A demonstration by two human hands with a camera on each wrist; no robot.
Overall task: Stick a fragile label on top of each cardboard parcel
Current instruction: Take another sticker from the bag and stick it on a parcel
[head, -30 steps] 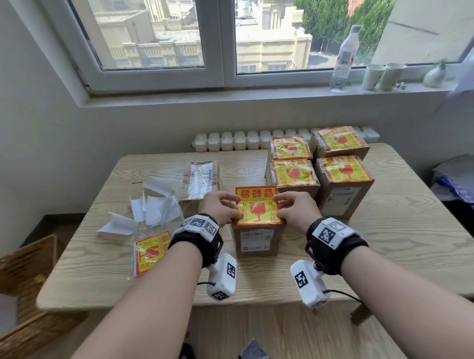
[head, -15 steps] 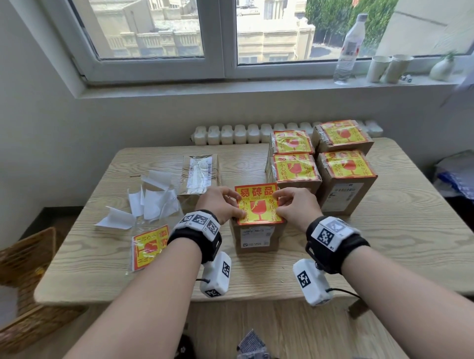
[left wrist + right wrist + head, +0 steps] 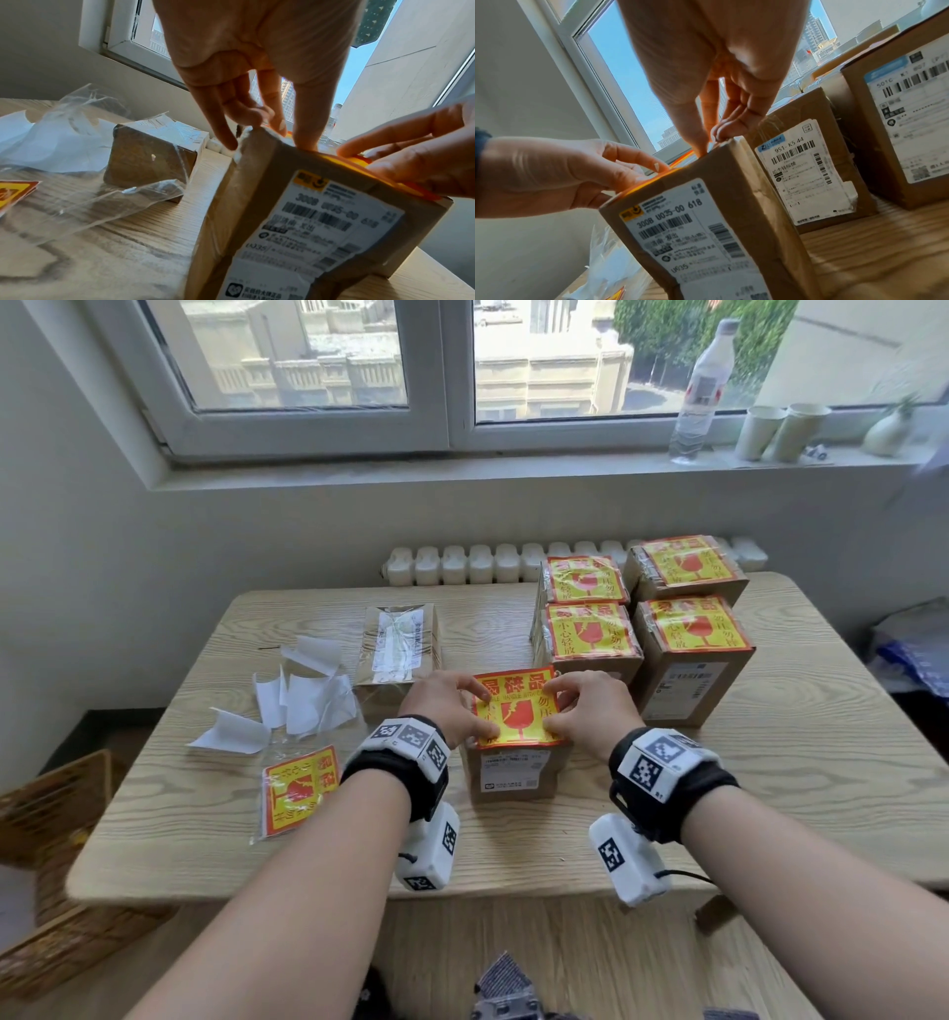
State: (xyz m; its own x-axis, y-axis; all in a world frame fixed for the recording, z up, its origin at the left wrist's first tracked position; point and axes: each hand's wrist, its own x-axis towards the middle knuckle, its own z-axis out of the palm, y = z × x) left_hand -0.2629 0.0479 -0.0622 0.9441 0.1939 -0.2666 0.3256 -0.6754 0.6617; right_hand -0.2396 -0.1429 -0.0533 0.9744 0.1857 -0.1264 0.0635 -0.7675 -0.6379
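A small cardboard parcel [image 3: 513,775] stands at the table's front middle with a yellow and red fragile label [image 3: 516,706] lying on its top. My left hand [image 3: 462,706] presses the label's left side with straight fingers, and my right hand [image 3: 570,711] presses its right side. In the left wrist view the left hand [image 3: 246,113] has its fingertips on the parcel's [image 3: 295,223] top edge. The right wrist view has the right hand [image 3: 721,115] pressing down at the parcel's [image 3: 706,223] far corner. An unlabelled parcel [image 3: 400,649] lies to the left.
Several labelled parcels [image 3: 590,634] stand close behind and to the right. A clear bag with spare labels [image 3: 298,788] and white backing papers [image 3: 303,701] lie at the left. A wicker basket [image 3: 51,814] sits on the floor at the left. A bottle [image 3: 701,387] stands on the sill.
Both hands stay on the label; their fingers have slid slightly over it toward the near edge. The parcel has not moved.
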